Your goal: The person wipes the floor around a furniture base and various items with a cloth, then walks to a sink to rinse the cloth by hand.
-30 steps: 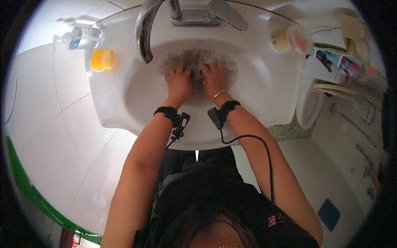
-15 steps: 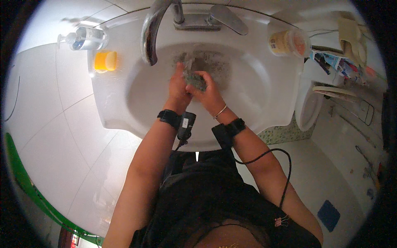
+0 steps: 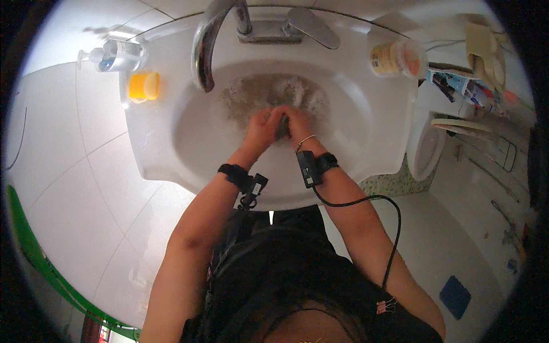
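Over the white washbasin, my left hand and my right hand meet at the fingertips. Both are closed on a wet grey-green bundle, mostly hidden between them; whether it is a cloth or a scrubber I cannot tell. Murky grey-brown water with some foam lies in the bowl just beyond my fingers. The chrome tap arches over the bowl's far left side, and its lever points right.
On the basin's left rim are a clear pump bottle and a yellow soap-like block. A tub stands on the right rim. From my right wrist device, a black cable runs down my arm.
My hands have drawn slightly nearer to me and to the right, bringing their fingertips together over the bundle. More of the murky water now shows beyond them.
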Available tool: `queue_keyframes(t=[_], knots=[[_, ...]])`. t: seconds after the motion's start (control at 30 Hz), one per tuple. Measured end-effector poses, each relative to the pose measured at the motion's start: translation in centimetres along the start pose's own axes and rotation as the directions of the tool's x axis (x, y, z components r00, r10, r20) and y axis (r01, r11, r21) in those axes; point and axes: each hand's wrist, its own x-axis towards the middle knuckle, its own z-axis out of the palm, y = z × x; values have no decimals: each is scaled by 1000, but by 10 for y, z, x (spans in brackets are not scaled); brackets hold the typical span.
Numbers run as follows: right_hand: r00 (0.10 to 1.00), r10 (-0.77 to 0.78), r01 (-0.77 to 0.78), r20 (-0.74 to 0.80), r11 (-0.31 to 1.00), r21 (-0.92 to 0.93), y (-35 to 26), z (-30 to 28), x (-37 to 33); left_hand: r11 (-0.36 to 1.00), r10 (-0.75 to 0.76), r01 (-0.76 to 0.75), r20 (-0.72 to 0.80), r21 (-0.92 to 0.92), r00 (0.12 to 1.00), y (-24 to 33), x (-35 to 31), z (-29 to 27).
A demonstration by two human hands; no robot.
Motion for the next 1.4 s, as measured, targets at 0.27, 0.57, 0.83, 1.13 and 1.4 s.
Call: queue_keyframes(t=[0.27, 0.57, 0.83, 1.13, 1.4], knots=[[377, -869, 460, 321, -126, -879, 2, -16, -3, 373, 475, -168, -32, 912, 880, -8, -14, -15], [891, -155, 417, 426, -87, -905, 2, 2, 19, 721, 291, -268, 72, 639, 954, -39, 24, -17], [793, -536, 601, 288, 765, -232, 17, 28, 8, 709, -205, 69, -112, -702, 972, -27, 7, 0], [874, -401, 470, 275, 842, -266, -23, 16, -62, 342, -301, 221, 117, -913, 947, 25, 1, -24], [930, -356, 351, 96, 776, -524, -41, 18, -30, 409, -459, 327, 118, -852, 881, 6, -2, -1]])
